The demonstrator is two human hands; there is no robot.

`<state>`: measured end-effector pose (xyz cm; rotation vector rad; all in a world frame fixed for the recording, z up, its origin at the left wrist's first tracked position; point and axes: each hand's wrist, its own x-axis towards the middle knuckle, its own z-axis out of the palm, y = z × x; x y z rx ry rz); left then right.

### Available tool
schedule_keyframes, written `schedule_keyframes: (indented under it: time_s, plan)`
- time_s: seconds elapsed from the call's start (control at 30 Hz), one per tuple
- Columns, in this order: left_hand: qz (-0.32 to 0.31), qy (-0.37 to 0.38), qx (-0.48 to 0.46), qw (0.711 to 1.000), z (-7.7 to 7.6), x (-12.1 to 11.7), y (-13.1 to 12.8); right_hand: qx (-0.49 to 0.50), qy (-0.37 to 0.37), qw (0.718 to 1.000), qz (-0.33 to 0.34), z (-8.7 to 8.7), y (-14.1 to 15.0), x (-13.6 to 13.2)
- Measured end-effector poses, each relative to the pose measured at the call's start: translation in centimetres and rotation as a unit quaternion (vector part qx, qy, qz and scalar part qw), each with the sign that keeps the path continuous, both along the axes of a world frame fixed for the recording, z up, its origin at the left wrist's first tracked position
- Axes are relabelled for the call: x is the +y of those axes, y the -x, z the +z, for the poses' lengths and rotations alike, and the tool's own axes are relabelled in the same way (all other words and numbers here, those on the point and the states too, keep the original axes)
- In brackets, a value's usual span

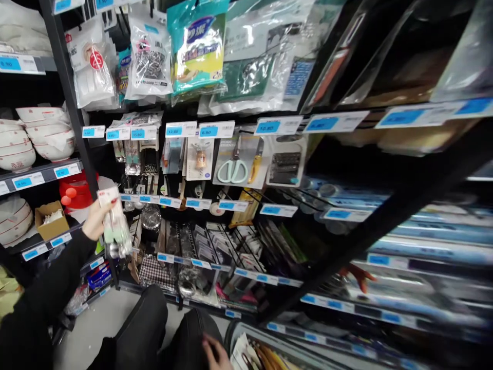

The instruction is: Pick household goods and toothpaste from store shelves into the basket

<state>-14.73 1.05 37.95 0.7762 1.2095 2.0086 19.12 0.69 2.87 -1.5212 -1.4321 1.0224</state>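
My left hand [95, 218], at the end of a black sleeve, grips a flat retail pack [116, 228] by its white header card. Through the clear wrapping show pale green parts with something shiny below; which utensil this is, I cannot make out. The pack is upright, slightly tilted, in front of the hanging goods. My right hand [216, 353] is low at the bottom edge, beside my dark-trousered knee. Its visible fingers are apart with nothing seen in them; the rest is cut off. A grey crate [231, 334] holding several packaged goods sits just to its right.
Shelves with blue-and-white price tags [216, 129] surround me. Hooks carry a card with mint scissors [232, 171] and bagged scrubbers [150, 61]. Stacked bowls [50, 136] and a small cardboard box [52, 221] stand left. A slanted black post [365, 226] crosses the blurred right side.
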Motion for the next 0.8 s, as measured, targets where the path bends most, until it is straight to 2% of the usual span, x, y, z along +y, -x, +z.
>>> schedule_keyframes:
  time_s: [0.07,0.13,0.2,0.23,0.3,0.37,0.43,0.5,0.57,0.6,0.67,0.8]
  plan:
    - [-0.03,0.017,-0.039,0.999,-3.5,-2.4,-4.0,0.075,0.02,0.995,0.061,5.7,0.4,-0.5]
    - [-0.031,0.022,-0.085,0.996,-6.4,-4.2,-8.2,0.145,0.027,0.976,0.162,12.2,1.5,-2.1]
    - [-0.024,0.039,-0.12,0.992,-8.4,-5.4,-12.0,0.157,-0.031,0.956,0.247,17.8,3.0,-4.1]
    - [-0.025,0.048,-0.13,0.99,-9.2,-5.7,-13.5,0.137,-0.062,0.954,0.261,19.8,3.6,-5.0]
    - [-0.031,0.059,-0.137,0.988,-10.3,-6.0,-15.7,0.083,-0.074,0.957,0.268,22.0,4.2,-6.6]
    - [-0.044,0.053,-0.133,0.989,-11.1,-6.2,-16.9,0.051,-0.057,0.966,0.249,22.1,4.1,-7.7]
    - [-0.106,0.054,-0.134,0.984,-12.0,-6.5,-17.3,0.074,-0.041,0.972,0.22,20.9,3.5,-8.6]
    - [-0.24,0.071,-0.153,0.956,-13.0,-7.3,-17.5,0.14,-0.032,0.969,0.203,19.5,3.0,-9.4]
    - [-0.379,0.079,-0.183,0.904,-14.1,-8.3,-17.7,0.201,-0.022,0.961,0.19,18.4,2.8,-10.1]
    - [-0.42,0.075,-0.194,0.883,-14.6,-8.8,-17.9,0.219,-0.018,0.958,0.183,18.0,2.7,-10.4]
    - [-0.448,0.063,-0.198,0.869,-15.5,-9.4,-18.1,0.231,-0.015,0.959,0.163,17.3,2.8,-10.9]
    - [-0.417,0.077,-0.184,0.887,-17.2,-9.0,-18.5,0.146,-0.027,0.977,0.153,16.2,2.6,-10.8]
